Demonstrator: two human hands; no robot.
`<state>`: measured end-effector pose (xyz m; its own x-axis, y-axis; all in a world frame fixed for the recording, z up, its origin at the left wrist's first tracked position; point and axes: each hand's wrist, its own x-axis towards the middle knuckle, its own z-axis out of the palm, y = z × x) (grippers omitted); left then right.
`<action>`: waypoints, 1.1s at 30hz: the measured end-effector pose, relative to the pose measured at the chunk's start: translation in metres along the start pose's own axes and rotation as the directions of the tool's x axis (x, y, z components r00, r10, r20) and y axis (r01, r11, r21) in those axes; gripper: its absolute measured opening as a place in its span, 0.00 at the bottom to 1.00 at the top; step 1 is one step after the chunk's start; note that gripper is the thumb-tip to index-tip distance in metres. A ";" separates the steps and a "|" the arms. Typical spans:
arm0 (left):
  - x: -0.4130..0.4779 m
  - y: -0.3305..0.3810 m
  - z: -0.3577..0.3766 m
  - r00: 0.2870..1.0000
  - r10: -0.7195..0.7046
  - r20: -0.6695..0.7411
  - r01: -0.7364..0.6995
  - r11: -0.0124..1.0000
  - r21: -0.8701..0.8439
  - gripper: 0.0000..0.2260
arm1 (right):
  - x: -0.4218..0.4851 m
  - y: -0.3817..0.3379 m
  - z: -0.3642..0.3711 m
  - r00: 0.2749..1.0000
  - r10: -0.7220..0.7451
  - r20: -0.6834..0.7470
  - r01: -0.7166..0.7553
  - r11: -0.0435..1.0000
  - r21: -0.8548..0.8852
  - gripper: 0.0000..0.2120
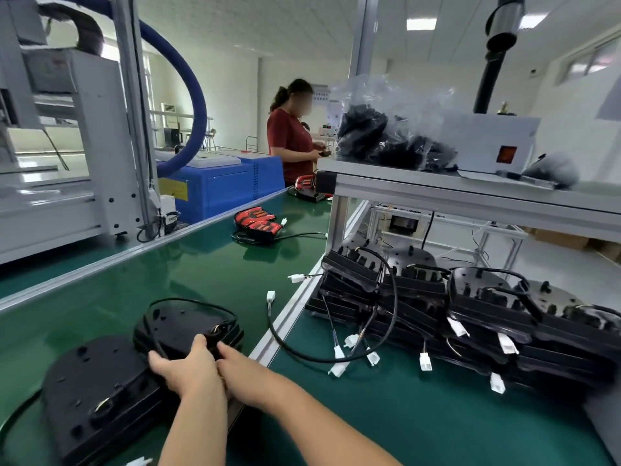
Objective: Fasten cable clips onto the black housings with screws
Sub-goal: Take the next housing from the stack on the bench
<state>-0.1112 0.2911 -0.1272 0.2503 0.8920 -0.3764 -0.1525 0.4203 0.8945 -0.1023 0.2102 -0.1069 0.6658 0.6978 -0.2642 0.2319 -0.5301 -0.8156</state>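
Our left hand (pixel 183 364) and right hand (pixel 237 366) both grip the black housing (pixel 188 331); we'd hold it flat on the tabletop (pixel 201 264), cable (pixel 188 300) clear.

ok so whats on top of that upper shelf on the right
A clear bag of black parts, a white box with an orange switch, and a grey rounded item. The bag hides anything behind it.

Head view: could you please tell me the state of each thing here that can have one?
Farther black plastic housing: flat on green belt, gripped by left hand.
Nearer black housing: flat on belt.
Right hand: at farther housing's edge, fingers hidden.
Stacked black housings: piled, cables dangling loose.
Red-lensed lamp: lying on belt.
Clear plastic bag: filled with black parts.
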 end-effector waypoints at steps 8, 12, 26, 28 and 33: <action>-0.013 -0.001 -0.016 0.999 -0.048 0.010 0.047 0.992 0.120 0.24 | -0.085 0.024 -0.049 0.982 -0.116 -0.147 0.094 0.985 -0.147 0.23; -0.043 -0.012 -0.022 0.984 0.178 0.014 -0.178 0.980 0.089 0.27 | -0.149 0.071 -0.126 0.753 -0.319 -0.575 0.077 0.911 -0.405 0.22; -0.184 -0.064 0.013 0.721 0.446 0.531 -0.528 0.849 0.004 0.29 | -0.204 0.145 -0.297 0.682 -0.100 -0.725 -0.655 0.357 -0.665 0.46; -0.191 -0.067 0.013 0.698 0.427 0.574 -0.532 0.847 0.017 0.28 | -0.205 0.144 -0.299 0.682 -0.116 -0.722 -0.645 0.370 -0.669 0.42; -0.214 -0.075 0.027 0.574 0.413 0.707 -0.590 0.807 0.007 0.23 | -0.217 0.137 -0.312 0.681 -0.111 -0.724 -0.607 0.468 -0.643 0.41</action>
<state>-0.1277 0.0642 -0.1075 0.7568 0.5675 0.3244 -0.2643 -0.1882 0.9459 0.0061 -0.1636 -0.0007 0.9410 0.1856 0.2828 0.1604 -0.9809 0.1100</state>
